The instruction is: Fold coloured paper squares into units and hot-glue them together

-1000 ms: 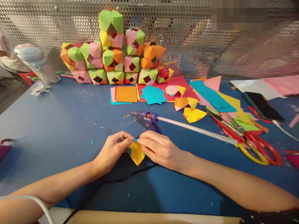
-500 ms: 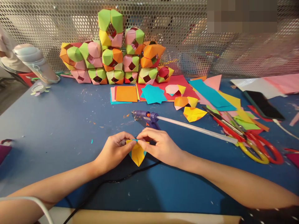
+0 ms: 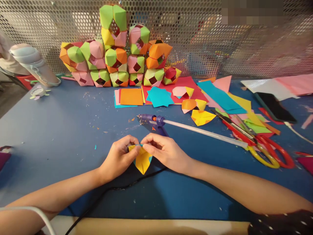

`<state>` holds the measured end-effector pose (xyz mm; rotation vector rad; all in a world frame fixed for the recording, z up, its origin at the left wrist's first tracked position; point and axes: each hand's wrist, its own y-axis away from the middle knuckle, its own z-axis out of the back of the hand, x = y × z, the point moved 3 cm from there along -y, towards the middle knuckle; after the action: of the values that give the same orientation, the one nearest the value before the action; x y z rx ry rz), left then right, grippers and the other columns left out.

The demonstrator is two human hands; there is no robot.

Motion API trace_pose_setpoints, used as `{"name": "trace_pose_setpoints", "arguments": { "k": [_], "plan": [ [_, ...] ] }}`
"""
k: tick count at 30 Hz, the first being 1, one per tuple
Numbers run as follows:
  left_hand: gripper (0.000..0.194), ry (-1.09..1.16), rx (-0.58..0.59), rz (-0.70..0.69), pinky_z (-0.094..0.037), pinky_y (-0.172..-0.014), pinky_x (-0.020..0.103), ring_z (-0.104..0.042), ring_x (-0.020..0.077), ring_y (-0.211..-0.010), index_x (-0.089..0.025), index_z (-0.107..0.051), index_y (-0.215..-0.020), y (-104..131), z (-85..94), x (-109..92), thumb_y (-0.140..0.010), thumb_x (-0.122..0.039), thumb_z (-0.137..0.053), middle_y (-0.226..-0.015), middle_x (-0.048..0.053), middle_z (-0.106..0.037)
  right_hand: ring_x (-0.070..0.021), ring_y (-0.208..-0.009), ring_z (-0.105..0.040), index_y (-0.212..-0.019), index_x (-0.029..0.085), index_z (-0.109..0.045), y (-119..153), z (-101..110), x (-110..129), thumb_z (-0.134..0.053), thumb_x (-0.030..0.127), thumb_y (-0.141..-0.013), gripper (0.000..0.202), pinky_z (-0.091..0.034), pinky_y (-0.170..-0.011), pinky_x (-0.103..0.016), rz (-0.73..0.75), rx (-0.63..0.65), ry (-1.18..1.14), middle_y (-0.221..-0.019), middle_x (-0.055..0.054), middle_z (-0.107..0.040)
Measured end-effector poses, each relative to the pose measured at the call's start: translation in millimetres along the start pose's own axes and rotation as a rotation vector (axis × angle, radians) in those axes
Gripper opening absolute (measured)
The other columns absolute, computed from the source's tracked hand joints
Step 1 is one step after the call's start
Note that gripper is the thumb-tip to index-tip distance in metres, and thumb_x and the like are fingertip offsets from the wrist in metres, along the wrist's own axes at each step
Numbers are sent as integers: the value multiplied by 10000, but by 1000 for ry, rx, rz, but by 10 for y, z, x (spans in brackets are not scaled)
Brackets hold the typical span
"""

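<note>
Between my two hands is a folded paper piece [image 3: 143, 160], yellow with blue edges, its pointed end toward me. My left hand [image 3: 123, 156] pinches its upper left part between thumb and fingers. The upper right part is pinched by my right hand [image 3: 164, 150], and both thumbs meet near the blue top edge. Just beyond my hands lies a purple glue gun [image 3: 153, 121] with a long clear glue stick [image 3: 202, 132] reaching to the right. Farther back right are a yellow folded paper piece [image 3: 202, 117] and an orange-and-yellow one [image 3: 192, 105].
Stacked folded-paper blocks [image 3: 116, 60] stand against a perforated metal screen [image 3: 195, 49]. Square paper sheets [image 3: 131, 97] lie before them. Scissors [image 3: 278, 153], paper strips [image 3: 220, 96] and a phone [image 3: 276, 107] are at right. A bottle [image 3: 36, 63] stands far left. A black cord [image 3: 117, 188] crosses the near table.
The view has shifted slightly, so things sit a little higher and farther left. My hands keep their pinch on the folded paper piece, which looks almost unchanged.
</note>
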<state>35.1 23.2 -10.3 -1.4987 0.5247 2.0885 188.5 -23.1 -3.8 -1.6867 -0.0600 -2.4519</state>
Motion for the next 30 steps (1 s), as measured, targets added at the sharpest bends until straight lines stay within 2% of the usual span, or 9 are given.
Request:
{"name": "trace_pose_setpoints", "arguments": {
  "k": [2,5,9,11,14,19,24,30],
  "plan": [
    [103,62,-103,48,-384,-563,191,-454,88,-617,-172,-530,-809,-7,27,18,-833,-271,-509,-702,-28,-512,-112,-700,-526,-990,177,-552,-7,24,-14,-488,327,-879,197,-446,-633,-229,-53,-30,-55,-794,-4,-558],
    [86,116,-186,101,-406,-600,194,-489,95,-664,-176,-516,-790,-17,34,43,-816,-257,-529,-736,-19,-535,-104,-654,-506,-932,171,-553,-23,30,-48,-504,311,-869,161,-438,-604,-225,-57,-70,-38,-740,8,-537],
    [89,173,-156,148,-420,-614,198,-518,102,-683,-183,-519,-816,-29,3,57,-776,-246,-566,-746,-26,-548,-94,-622,-484,-791,168,-550,-39,17,-56,-501,231,-860,105,-412,-578,-218,29,-124,97,-702,11,-531],
    [109,172,-122,177,-419,-609,201,-524,105,-675,-176,-548,-833,-33,-9,49,-766,-256,-576,-738,-24,-564,-97,-626,-487,-767,165,-556,-37,16,-43,-497,207,-856,115,-407,-583,-223,86,-151,165,-710,5,-538],
    [115,151,-106,235,-394,-569,202,-496,99,-611,-154,-583,-758,-34,-9,38,-764,-269,-578,-663,-23,-565,-103,-635,-501,-769,164,-572,-33,22,-37,-496,219,-862,132,-411,-585,-228,118,-152,187,-722,-3,-548],
    [157,261,-214,214,-391,-593,205,-493,92,-618,-146,-573,-706,-39,28,69,-772,-287,-593,-658,-25,-559,-105,-623,-538,-893,176,-584,-43,21,-80,-471,312,-893,176,-446,-576,-226,25,-80,74,-771,-13,-590],
    [148,245,-234,168,-387,-572,205,-481,87,-603,-147,-563,-694,-36,25,86,-769,-271,-589,-657,-26,-541,-94,-554,-483,-698,175,-532,-51,20,-81,-506,225,-849,161,-397,-502,-209,73,-142,167,-640,9,-539],
    [40,200,-110,223,-384,-537,201,-469,76,-550,-163,-517,-709,-19,-34,87,-722,-165,-555,-640,-40,-533,-82,-540,-412,-622,176,-481,-52,16,-85,-507,118,-789,179,-340,-495,-209,162,-190,239,-610,27,-460]
  ]
}}
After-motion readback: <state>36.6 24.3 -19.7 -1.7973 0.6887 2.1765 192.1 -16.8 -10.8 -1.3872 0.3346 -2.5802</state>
